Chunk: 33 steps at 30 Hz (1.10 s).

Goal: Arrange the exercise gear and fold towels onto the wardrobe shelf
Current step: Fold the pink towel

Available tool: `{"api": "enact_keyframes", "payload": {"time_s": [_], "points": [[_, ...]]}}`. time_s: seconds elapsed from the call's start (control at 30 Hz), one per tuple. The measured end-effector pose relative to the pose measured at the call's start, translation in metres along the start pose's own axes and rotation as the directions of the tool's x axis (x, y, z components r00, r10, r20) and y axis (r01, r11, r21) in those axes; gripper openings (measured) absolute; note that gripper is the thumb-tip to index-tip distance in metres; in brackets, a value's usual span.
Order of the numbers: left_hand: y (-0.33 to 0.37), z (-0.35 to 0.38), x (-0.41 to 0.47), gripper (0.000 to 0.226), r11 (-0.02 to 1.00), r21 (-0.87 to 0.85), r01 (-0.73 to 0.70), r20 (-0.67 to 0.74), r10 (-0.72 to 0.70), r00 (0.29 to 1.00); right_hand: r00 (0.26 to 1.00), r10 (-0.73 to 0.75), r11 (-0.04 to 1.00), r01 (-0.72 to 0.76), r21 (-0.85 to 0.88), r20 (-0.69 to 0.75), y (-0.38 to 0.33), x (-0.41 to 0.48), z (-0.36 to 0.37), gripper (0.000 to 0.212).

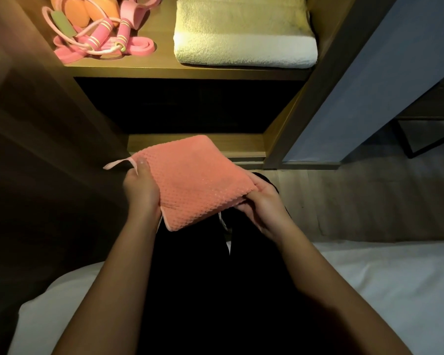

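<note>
So the person's sitting on the edge of the bed (pixel 382 278) facing the wardrobe, with a folded pink towel (pixel 195 180) held out over their lap, pretty much flat and a bit skewed. The left hand (pixel 141 193) grips the towel's left edge, thumb pressed on top right next to the little hanging loop (pixel 118 163) that sticks out sideways. The right hand (pixel 264 208) pinches the near right corner, with its fingers curled around the edge there.

Up on the lit shelf (pixel 164 69) there's a thick white towel (pixel 244 39), folded, sitting on the right side. On the left of it is a tangle of gear: a skipping rope (pixel 98 34) with pink striped handles lying over some flat pink bands (pixel 139 48), plus something orange behind that I can't make out. The white towel and the gear are apart, with bare wood between them.
</note>
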<state>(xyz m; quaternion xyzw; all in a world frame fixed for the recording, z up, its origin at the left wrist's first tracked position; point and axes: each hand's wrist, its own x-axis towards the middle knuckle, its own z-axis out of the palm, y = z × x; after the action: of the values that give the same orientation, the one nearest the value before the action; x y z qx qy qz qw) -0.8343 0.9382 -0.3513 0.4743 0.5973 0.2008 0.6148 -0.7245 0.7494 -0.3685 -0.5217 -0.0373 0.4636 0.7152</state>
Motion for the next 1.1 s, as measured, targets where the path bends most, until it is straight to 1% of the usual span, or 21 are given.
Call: {"api": "enact_keyframes", "payload": {"time_s": [0.07, 0.1, 0.17, 0.23, 0.27, 0.3, 0.33, 0.4, 0.43, 0.5, 0.57, 0.63, 0.7, 0.73, 0.8, 0.87, 0.9, 0.97, 1.03, 1.07, 1.1], "points": [[0.002, -0.001, -0.001, 0.043, 1.000, 0.014, -0.024, 0.043, 0.023, 0.999, 0.989, 0.075, 0.977, -0.098, 0.189, 0.123, -0.003, -0.002, -0.007, 0.050], [0.003, -0.001, 0.000, 0.044, 0.999, 0.017, -0.036, 0.067, 0.034, 0.997, 0.976, 0.087, 0.966, -0.131, 0.222, 0.198, -0.006, -0.003, -0.010, 0.056], [0.005, 0.000, 0.002, 0.038, 1.000, 0.020, -0.014, 0.103, 0.012, 0.995, 0.945, 0.066, 0.979, -0.124, 0.164, 0.320, -0.012, -0.007, -0.015, 0.075], [0.007, 0.001, 0.002, 0.033, 0.996, 0.012, 0.092, 0.141, -0.092, 0.986, 0.913, 0.021, 0.999, -0.038, 0.032, 0.407, -0.018, -0.011, -0.018, 0.090], [0.008, 0.001, 0.002, 0.032, 0.988, 0.018, 0.153, 0.169, -0.154, 0.973, 0.906, -0.004, 0.998, 0.029, -0.052, 0.423, -0.022, -0.013, -0.018, 0.091], [0.008, 0.002, 0.001, 0.032, 0.979, 0.035, 0.202, 0.203, -0.205, 0.958, 0.908, -0.033, 0.981, 0.109, -0.162, 0.417, -0.026, -0.014, -0.017, 0.089], [0.008, 0.002, -0.001, 0.032, 0.971, 0.055, 0.232, 0.237, -0.239, 0.942, 0.919, -0.067, 0.933, 0.196, -0.302, 0.389, -0.030, -0.015, -0.014, 0.084], [0.008, 0.004, 0.000, 0.030, 0.969, 0.099, 0.227, 0.267, -0.245, 0.932, 0.932, -0.185, 0.744, 0.341, -0.575, 0.313, -0.038, -0.014, -0.005, 0.064], [0.009, 0.005, 0.000, 0.029, 0.968, 0.141, 0.208, 0.275, -0.240, 0.931, 0.921, -0.255, 0.644, 0.388, -0.660, 0.293, -0.040, -0.013, -0.003, 0.053], [0.013, 0.004, -0.003, 0.034, 0.963, 0.193, 0.186, 0.313, -0.240, 0.919, 0.890, -0.362, 0.514, 0.437, -0.738, 0.275, -0.046, -0.010, 0.001, 0.033], [0.017, -0.001, -0.002, 0.038, 0.961, 0.177, 0.212, 0.397, -0.267, 0.878, 0.856, -0.440, 0.475, 0.477, -0.739, 0.270, -0.051, -0.006, 0.001, 0.021], [0.017, -0.008, -0.006, 0.037, 0.967, 0.125, 0.222, 0.491, -0.255, 0.833, 0.855, -0.473, 0.553, 0.475, -0.685, 0.211, -0.056, -0.005, 0.004, 0.018], [0.017, -0.012, -0.012, 0.030, 0.977, 0.048, 0.206, 0.532, -0.199, 0.823, 0.873, -0.475, 0.625, 0.426, -0.654, 0.114, -0.061, -0.003, 0.009, 0.016], [0.016, -0.011, -0.013, 0.028, 0.987, 0.032, 0.155, 0.525, -0.148, 0.838, 0.881, -0.467, 0.636, 0.397, -0.661, 0.079, -0.063, -0.001, 0.010, 0.015], [0.019, 0.001, -0.013, 0.026, 0.995, 0.092, -0.037, 0.502, -0.014, 0.865, 0.905, -0.423, 0.661, 0.332, -0.673, 0.031, -0.068, 0.003, 0.011, 0.008], [0.024, 0.008, -0.017, 0.030, 0.978, 0.162, -0.134, 0.534, 0.028, 0.845, 0.924, -0.383, 0.698, 0.293, -0.653, 0.004, -0.074, 0.004, 0.012, 0.008], [0.025, 0.009, -0.019, 0.039, 0.980, 0.138, -0.146, 0.578, 0.040, 0.815, 0.929, -0.371, 0.715, 0.285, -0.639, -0.001, -0.077, 0.003, 0.012, 0.009], [0.023, 0.007, -0.023, 0.075, 0.980, -0.053, -0.191, 0.651, 0.179, 0.737, 0.932, -0.363, 0.730, 0.285, -0.621, 0.000, -0.083, 0.001, 0.013, 0.012], [0.026, -0.003, -0.024, 0.112, 0.937, -0.205, -0.284, 0.630, 0.348, 0.695, 0.930, -0.367, 0.715, 0.298, -0.632, 0.023, -0.090, -0.002, 0.013, 0.020], [0.031, -0.009, -0.023, 0.116, 0.898, -0.223, -0.379, 0.620, 0.430, 0.656, 0.929, -0.368, 0.697, 0.307, -0.648, 0.044, -0.093, -0.004, 0.012, 0.023], [0.039, -0.011, -0.023, 0.112, 0.847, -0.200, -0.492, 0.633, 0.496, 0.595, 0.928, -0.366, 0.673, 0.316, -0.669, 0.071, -0.096, -0.006, 0.010, 0.026]]}}
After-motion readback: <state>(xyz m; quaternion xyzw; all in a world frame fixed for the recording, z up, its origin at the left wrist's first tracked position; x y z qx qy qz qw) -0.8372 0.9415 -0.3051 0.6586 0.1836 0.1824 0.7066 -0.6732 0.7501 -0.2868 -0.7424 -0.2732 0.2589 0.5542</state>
